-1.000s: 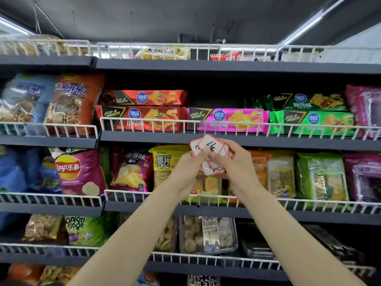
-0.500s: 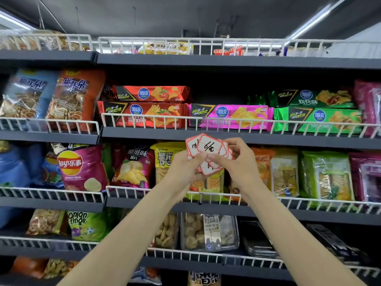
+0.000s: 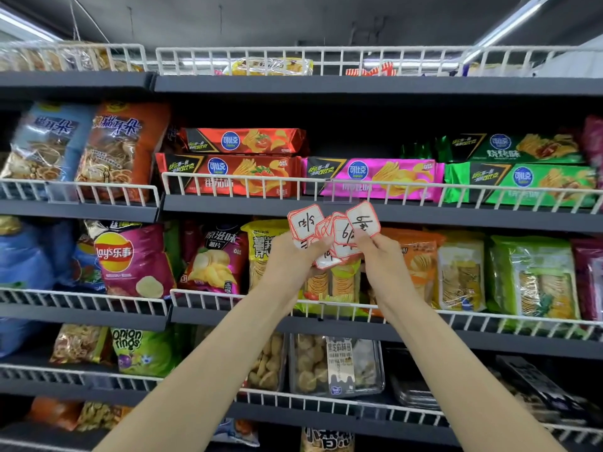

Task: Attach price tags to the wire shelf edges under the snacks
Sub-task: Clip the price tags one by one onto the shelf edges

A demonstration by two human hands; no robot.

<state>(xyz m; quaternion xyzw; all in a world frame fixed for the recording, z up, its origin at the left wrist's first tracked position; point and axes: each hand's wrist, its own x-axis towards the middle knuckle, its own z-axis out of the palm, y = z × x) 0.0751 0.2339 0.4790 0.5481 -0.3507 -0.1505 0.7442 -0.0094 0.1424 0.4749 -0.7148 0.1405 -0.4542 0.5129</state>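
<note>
Hands were raised together in front of the wire shelf edge [image 3: 375,185] below the pink snack pack [image 3: 375,177], and I read that height as deliberate, since it kept the tags level with the rail they were meant for; my left hand [image 3: 293,259] had its fingers curled round a fanned stack of price tags [image 3: 329,236], red-bordered cards spread out above the thumb so their handwritten figures could be told apart; my right hand [image 3: 375,252] pinched a single tag [image 3: 363,220] by its lower edge between thumb and forefinger, the card standing up clear of the fingertips and tilted a little to the right; that tag sat just beside the fan, its left edge overlapping the next card, so I judged it was being drawn off the stack and not yet free of it; it hung just below the dark front lip of the shelf, near a clear plastic holder [image 3: 339,190] clipped on the wire, which looked to me the likely place for it; no tag was yet fixed to the rail there.
</note>
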